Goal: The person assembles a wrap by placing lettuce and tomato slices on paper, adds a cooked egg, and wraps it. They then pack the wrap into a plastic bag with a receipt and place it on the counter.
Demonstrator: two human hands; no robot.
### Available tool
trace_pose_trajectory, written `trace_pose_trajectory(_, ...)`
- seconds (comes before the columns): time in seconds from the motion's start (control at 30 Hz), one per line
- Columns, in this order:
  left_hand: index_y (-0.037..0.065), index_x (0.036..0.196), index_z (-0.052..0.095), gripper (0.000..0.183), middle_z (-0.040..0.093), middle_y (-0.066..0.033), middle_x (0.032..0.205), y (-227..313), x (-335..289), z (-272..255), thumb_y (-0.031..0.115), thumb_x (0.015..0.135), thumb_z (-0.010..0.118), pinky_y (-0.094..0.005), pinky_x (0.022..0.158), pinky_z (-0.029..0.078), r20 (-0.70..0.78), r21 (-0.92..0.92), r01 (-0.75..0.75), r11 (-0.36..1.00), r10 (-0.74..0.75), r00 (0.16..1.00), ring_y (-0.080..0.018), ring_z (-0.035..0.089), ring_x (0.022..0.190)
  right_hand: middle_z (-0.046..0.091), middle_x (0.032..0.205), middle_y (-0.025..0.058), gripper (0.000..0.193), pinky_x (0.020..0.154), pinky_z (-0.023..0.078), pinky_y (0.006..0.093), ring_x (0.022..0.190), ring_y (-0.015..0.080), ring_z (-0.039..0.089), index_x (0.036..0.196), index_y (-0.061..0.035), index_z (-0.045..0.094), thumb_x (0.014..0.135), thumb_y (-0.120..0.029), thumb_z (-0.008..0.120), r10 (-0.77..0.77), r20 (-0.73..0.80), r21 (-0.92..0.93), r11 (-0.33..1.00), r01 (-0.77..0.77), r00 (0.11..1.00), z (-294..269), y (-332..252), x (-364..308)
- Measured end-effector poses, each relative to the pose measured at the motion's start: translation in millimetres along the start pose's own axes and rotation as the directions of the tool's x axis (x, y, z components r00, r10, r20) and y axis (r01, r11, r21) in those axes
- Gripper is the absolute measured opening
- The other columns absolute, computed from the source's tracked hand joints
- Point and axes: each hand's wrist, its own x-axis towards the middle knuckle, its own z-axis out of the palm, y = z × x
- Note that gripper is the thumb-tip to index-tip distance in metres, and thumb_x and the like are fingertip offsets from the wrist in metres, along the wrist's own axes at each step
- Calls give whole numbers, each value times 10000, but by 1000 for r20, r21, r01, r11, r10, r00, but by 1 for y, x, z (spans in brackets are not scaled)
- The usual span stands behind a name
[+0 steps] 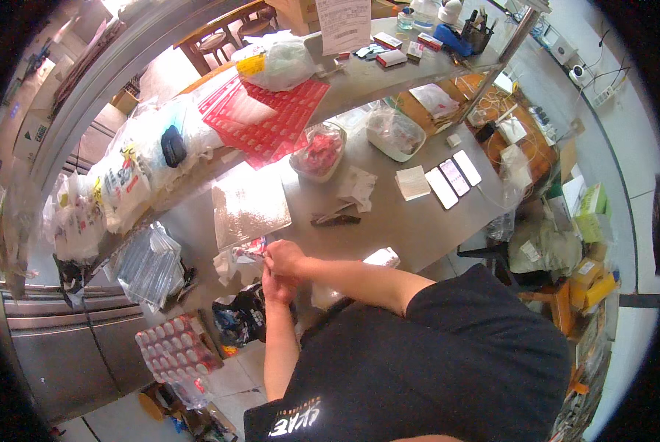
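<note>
A grey metal counter [418, 230] fills the middle, with a shelf [359, 90] running along its far side. Red printed sheets [278, 121] hang over the shelf's near edge. On the counter's left part lies a shiny silver sheet [252, 205], and to its right stand two pale tubs, one [297, 165] with something red inside and the other [395, 154] farther right. The right hand [285, 258] closes its fingers on a small red, white and blue packet [252, 249], which pokes out to the left of them, by the silver sheet's near edge. The left hand [277, 283] sits just nearer, against the right one and partly covered by it; whether it also pinches the packet, I cannot tell. Three phones [454, 178] lie side by side, well to the right.
</note>
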Motion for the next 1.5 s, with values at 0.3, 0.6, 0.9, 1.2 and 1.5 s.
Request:
trace_pose_trajectory(0.3,70,1418,579,509,621,-152,1428,35,15,-19,442,1075,522,-549,1148,442,-118,-162,-81,983,62,991,-336,578,1335,735,958,266,448,835,579,516,929,443,725,898,7,736,808,-432,731,76,-51,213,975,-64,996,-24,-15,-13)
trace_pose_trajectory(0.6,92,1231,696,355,742,-84,1199,29,17,-38,378,1059,575,-479,962,556,-179,-66,-201,977,187,966,-299,696,1095,747,911,214,408,871,580,462,929,376,736,936,-3,740,774,-369,821,256,-216,312,933,-182,942,0,25,2)
trace_pose_trajectory(0.9,95,1277,675,424,733,-104,1235,28,16,-25,432,1075,514,-528,1005,541,-187,-212,-199,957,160,969,-334,684,1134,755,1001,238,341,898,582,502,992,397,739,945,-6,768,876,-334,705,130,58,45,990,-133,990,-20,8,-12)
trace_pose_trajectory(1.2,81,1325,637,425,718,-104,1257,26,28,-35,397,1078,496,-476,993,559,-333,-54,-274,960,241,912,-292,685,1121,745,946,246,363,869,580,523,950,427,732,961,-27,756,911,-375,665,14,89,-47,999,-10,996,-16,8,-11)
trace_pose_trajectory(1.5,82,1347,631,453,677,-120,1343,39,26,-14,396,1083,439,-530,1039,514,-380,-212,-339,916,242,893,-353,634,1220,742,968,256,340,859,576,524,978,429,724,930,-13,735,921,-348,680,1,53,-14,1000,0,999,-26,-3,-21)
